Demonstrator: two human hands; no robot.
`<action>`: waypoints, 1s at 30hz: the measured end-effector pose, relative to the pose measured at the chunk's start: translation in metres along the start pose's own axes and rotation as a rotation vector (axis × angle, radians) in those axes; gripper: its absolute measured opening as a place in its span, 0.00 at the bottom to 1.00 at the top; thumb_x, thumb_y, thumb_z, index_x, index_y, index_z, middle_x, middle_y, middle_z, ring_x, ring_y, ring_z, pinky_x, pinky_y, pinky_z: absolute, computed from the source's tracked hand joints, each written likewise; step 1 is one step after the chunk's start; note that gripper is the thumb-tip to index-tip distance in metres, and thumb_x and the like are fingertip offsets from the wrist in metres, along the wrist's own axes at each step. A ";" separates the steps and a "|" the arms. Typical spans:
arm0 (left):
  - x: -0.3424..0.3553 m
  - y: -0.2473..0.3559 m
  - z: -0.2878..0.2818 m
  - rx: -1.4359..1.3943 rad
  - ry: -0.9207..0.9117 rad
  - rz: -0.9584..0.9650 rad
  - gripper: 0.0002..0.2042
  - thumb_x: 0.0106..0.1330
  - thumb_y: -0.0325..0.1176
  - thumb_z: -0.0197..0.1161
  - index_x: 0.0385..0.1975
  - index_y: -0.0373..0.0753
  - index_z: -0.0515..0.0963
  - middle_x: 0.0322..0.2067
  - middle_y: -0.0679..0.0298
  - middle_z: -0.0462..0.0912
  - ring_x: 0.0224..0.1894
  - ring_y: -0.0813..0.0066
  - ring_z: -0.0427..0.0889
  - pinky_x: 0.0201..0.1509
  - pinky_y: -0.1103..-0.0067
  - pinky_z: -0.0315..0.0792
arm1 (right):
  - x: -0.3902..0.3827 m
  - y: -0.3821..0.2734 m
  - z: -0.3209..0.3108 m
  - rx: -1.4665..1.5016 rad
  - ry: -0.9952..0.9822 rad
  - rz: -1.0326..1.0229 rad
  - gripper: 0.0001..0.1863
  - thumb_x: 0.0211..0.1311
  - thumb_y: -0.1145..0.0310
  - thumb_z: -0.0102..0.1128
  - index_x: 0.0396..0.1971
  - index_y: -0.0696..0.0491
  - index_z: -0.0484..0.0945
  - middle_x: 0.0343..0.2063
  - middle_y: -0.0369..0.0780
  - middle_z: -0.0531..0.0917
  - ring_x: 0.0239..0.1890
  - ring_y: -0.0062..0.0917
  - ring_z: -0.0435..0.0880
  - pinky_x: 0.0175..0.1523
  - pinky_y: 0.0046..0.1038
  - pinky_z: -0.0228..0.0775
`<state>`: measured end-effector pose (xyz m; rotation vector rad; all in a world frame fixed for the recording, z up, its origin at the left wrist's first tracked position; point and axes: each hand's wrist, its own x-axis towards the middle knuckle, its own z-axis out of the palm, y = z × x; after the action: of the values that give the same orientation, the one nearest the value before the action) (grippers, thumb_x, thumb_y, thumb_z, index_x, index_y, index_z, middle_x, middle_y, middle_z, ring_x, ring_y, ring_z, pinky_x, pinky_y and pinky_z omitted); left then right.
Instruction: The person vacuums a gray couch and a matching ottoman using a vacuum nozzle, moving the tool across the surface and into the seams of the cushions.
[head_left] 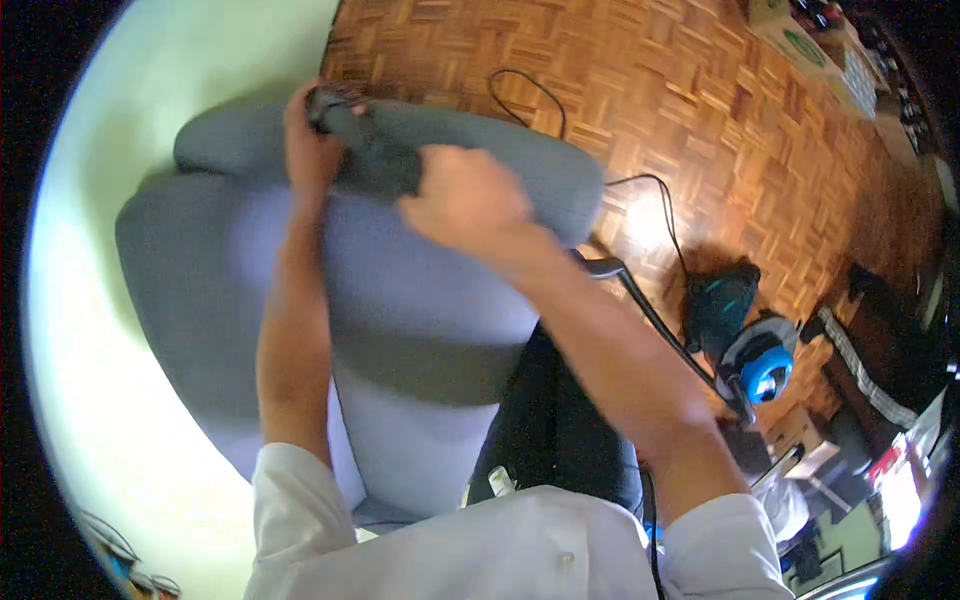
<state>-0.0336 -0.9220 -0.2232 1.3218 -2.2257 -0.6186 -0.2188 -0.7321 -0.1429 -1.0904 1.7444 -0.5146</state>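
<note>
Dark tool point(375, 148) held at grey sofa point(430, 265)

A person's left hand point(312, 145) and right hand point(470, 200) close their fingers around the tubular tool over the armrest point(555, 170), blur and grip obscuring its ends. Contents of a box point(785, 35), upper right, are hard to make out.

Legible lettering: none. Printed markings: one green oval emblem point(803, 44) on a cardboard box point(775, 25), far right (details too small to read).
</note>
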 end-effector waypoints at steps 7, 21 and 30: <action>-0.028 0.125 0.035 0.161 -0.469 0.274 0.37 0.45 0.43 0.81 0.55 0.39 0.70 0.50 0.46 0.74 0.56 0.44 0.74 0.58 0.59 0.73 | -0.098 0.079 -0.070 0.195 0.048 0.241 0.34 0.52 0.55 0.67 0.56 0.63 0.75 0.38 0.57 0.84 0.42 0.44 0.86 0.51 0.39 0.76; 0.012 0.136 0.122 0.450 -0.941 0.035 0.42 0.57 0.64 0.66 0.64 0.38 0.69 0.52 0.47 0.79 0.56 0.47 0.78 0.67 0.52 0.65 | 0.035 0.153 -0.202 0.253 -0.291 0.472 0.23 0.75 0.53 0.49 0.59 0.54 0.73 0.17 0.38 0.75 0.14 0.20 0.75 0.23 0.28 0.68; 0.111 -0.100 -0.021 0.742 -0.546 -0.035 0.20 0.71 0.53 0.55 0.53 0.49 0.82 0.59 0.65 0.79 0.70 0.60 0.67 0.75 0.44 0.39 | 0.250 0.285 -0.023 0.338 -0.325 0.523 0.25 0.75 0.48 0.47 0.44 0.59 0.77 0.18 0.39 0.77 0.15 0.26 0.76 0.26 0.33 0.71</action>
<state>0.0001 -1.0671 -0.2478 1.6759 -3.0669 -0.1511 -0.3938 -0.8032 -0.4729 -0.4237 1.5054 -0.2694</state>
